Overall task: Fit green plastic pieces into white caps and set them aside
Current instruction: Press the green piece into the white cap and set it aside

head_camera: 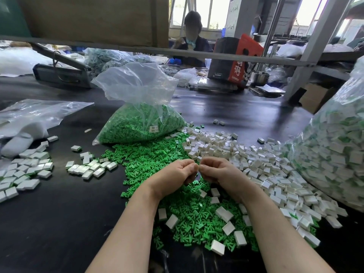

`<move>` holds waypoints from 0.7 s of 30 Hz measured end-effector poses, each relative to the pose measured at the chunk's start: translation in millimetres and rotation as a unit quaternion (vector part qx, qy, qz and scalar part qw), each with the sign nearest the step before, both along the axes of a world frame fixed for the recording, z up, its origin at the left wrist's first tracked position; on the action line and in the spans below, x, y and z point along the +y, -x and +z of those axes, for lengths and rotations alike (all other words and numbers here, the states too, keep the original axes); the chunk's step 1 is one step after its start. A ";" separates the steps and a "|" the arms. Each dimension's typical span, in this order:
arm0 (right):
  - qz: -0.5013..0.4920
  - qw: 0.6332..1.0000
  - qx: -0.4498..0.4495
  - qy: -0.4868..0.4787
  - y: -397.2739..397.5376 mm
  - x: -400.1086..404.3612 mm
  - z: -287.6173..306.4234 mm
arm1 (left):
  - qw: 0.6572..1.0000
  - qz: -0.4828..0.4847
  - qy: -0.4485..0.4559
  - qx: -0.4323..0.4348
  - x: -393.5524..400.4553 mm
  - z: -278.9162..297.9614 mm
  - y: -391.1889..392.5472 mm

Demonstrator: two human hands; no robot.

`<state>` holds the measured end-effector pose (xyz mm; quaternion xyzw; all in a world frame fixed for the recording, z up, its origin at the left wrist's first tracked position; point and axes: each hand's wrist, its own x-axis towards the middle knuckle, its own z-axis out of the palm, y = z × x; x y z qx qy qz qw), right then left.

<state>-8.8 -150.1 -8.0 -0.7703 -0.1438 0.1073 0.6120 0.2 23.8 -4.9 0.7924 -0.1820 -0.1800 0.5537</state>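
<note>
My left hand [175,176] and my right hand [218,174] meet fingertip to fingertip above a loose heap of green plastic pieces [189,217]. Both have curled fingers pinching something small between them; the hands hide the item, so I cannot tell what it is. A wide spread of white caps [256,164] lies to the right of the hands. Fitted caps [92,168] lie in a small group on the dark table at the left, with a second group [23,174] further left.
A clear bag of green pieces [137,123] stands behind the heap. A big clear bag of fitted caps [334,154] fills the right side. Crumpled plastic [29,115] lies at far left. Another person [193,36] sits across the table [59,223], beyond a metal bar [197,54].
</note>
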 end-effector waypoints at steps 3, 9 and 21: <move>-0.013 1.000 -0.006 -0.002 -0.4 2.3 -2.0 | 1.000 0.015 0.024 0.002 -1.5 -1.7 0.1; -0.020 0.999 -0.031 -0.029 -1.7 4.6 -5.4 | 0.995 0.030 0.094 0.014 -2.7 -4.5 -2.5; -0.021 0.994 -0.004 -0.106 -0.1 3.2 -4.1 | 0.998 0.024 0.050 -0.041 6.6 2.2 -2.7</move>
